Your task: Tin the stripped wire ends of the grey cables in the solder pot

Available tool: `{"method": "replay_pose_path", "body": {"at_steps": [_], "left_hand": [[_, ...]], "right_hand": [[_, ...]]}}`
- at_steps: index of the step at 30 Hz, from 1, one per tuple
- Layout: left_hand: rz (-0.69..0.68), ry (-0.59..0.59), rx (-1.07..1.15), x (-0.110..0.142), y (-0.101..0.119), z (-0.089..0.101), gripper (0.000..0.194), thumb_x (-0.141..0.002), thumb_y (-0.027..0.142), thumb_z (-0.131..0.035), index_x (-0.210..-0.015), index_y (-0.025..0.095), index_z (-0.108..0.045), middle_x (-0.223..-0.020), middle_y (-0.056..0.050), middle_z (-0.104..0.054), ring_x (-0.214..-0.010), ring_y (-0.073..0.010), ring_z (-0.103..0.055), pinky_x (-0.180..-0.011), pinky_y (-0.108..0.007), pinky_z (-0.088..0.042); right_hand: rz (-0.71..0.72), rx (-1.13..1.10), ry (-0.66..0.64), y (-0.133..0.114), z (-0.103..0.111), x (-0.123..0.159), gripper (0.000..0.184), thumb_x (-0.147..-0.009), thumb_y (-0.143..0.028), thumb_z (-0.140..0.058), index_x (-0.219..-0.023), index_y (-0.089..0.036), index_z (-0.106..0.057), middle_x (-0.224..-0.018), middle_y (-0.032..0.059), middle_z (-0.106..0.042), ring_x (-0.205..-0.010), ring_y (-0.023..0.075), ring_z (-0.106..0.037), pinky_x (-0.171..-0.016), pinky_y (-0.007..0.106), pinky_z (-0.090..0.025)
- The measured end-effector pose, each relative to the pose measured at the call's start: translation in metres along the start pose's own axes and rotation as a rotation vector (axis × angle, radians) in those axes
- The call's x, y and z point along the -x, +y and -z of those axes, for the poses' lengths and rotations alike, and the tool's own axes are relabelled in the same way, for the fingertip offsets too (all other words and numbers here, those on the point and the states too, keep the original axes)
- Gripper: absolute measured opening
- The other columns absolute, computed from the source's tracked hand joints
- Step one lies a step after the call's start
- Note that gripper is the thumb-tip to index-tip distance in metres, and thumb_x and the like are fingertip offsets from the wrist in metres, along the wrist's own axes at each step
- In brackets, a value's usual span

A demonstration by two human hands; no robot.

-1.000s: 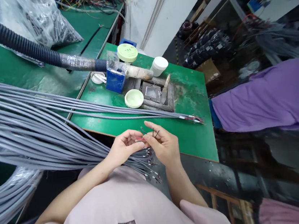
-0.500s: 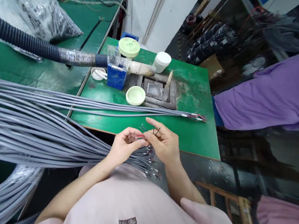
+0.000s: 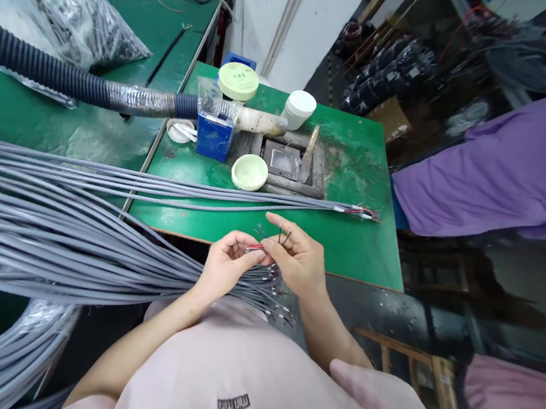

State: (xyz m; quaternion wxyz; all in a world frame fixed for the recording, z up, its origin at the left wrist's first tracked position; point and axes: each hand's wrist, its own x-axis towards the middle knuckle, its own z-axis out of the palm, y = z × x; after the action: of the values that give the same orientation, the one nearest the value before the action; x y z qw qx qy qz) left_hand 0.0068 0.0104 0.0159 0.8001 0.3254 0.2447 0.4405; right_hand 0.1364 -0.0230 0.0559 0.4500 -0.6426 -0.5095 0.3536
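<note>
My left hand [image 3: 225,267] is closed around the end of one grey cable, pinching it where thin red and black wires [image 3: 270,237] stick out. My right hand [image 3: 297,258] meets it from the right, thumb and fingers pinched on those same wire ends. Both hands hover just in front of the green table's near edge [image 3: 236,232]. A thick bundle of grey cables [image 3: 58,237] runs in from the left and passes under my hands, its stripped ends [image 3: 274,297] fanning out below them.
Several grey cables [image 3: 253,203] lie across the small green table, their coloured ends [image 3: 364,213] at its right. Behind them stand a blue box [image 3: 213,142], a metal tray [image 3: 282,163], pale green lids [image 3: 249,171] and a white jar [image 3: 300,108]. A corrugated hose [image 3: 37,71] crosses. A person's purple sleeve [image 3: 488,171] is at right.
Almost nothing has moved; my hands stay pinched together on the wire ends, and the view has shifted slightly.
</note>
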Motion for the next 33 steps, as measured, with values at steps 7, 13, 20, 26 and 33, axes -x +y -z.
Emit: {"method": "replay_pose_path", "body": {"at_steps": [7,13,20,26,33], "left_hand": [[0.012,0.014,-0.017,0.002,-0.003,0.001,0.026,-0.068,0.028,-0.078,-0.077,0.015,-0.058,-0.068,0.001,-0.067,-0.067,-0.0117,-0.064,-0.068,-0.025,-0.049],[-0.001,0.102,-0.063,0.004,-0.004,0.001,0.026,-0.067,0.032,-0.078,-0.073,0.014,-0.06,-0.064,0.003,-0.062,-0.061,-0.0073,-0.055,-0.06,-0.02,-0.045],[-0.013,0.143,-0.092,0.003,0.005,0.002,0.026,-0.064,0.033,-0.079,-0.069,0.014,-0.062,-0.061,0.003,-0.06,-0.057,-0.0075,-0.052,-0.057,-0.02,-0.043],[0.005,0.102,-0.062,0.001,0.008,0.001,0.024,-0.062,0.032,-0.081,-0.068,0.014,-0.066,-0.068,-0.001,-0.067,-0.063,-0.0114,-0.061,-0.065,-0.025,-0.05],[-0.008,0.131,-0.068,-0.001,0.006,0.0,0.024,-0.061,0.03,-0.082,-0.066,0.013,-0.066,-0.063,0.0,-0.067,-0.059,-0.01,-0.058,-0.062,-0.024,-0.049]], "right_hand": [[-0.017,-0.031,0.017,0.001,0.0,0.001,0.044,-0.082,-0.029,-0.063,-0.124,-0.019,-0.057,-0.06,-0.0053,-0.064,-0.05,0.0094,-0.06,-0.054,0.022,-0.05],[-0.022,-0.04,0.037,0.0,-0.002,0.002,0.045,-0.081,-0.03,-0.064,-0.124,-0.02,-0.057,-0.064,-0.0041,-0.066,-0.05,0.0095,-0.061,-0.054,0.023,-0.052],[-0.061,-0.091,-0.108,0.001,0.007,0.001,0.026,-0.073,-0.033,-0.072,-0.094,-0.02,-0.069,-0.07,-0.0011,-0.069,-0.058,0.0136,-0.067,-0.057,0.027,-0.059],[-0.06,-0.084,-0.075,-0.001,0.01,0.001,0.014,-0.075,-0.033,-0.069,-0.075,-0.019,-0.066,-0.061,-0.0014,-0.066,-0.051,0.0132,-0.065,-0.049,0.025,-0.056],[-0.088,-0.205,-0.007,0.002,-0.002,0.004,0.015,-0.081,-0.033,-0.063,-0.079,-0.018,-0.06,-0.06,-0.002,-0.066,-0.045,0.0118,-0.062,-0.052,0.025,-0.055]]}}
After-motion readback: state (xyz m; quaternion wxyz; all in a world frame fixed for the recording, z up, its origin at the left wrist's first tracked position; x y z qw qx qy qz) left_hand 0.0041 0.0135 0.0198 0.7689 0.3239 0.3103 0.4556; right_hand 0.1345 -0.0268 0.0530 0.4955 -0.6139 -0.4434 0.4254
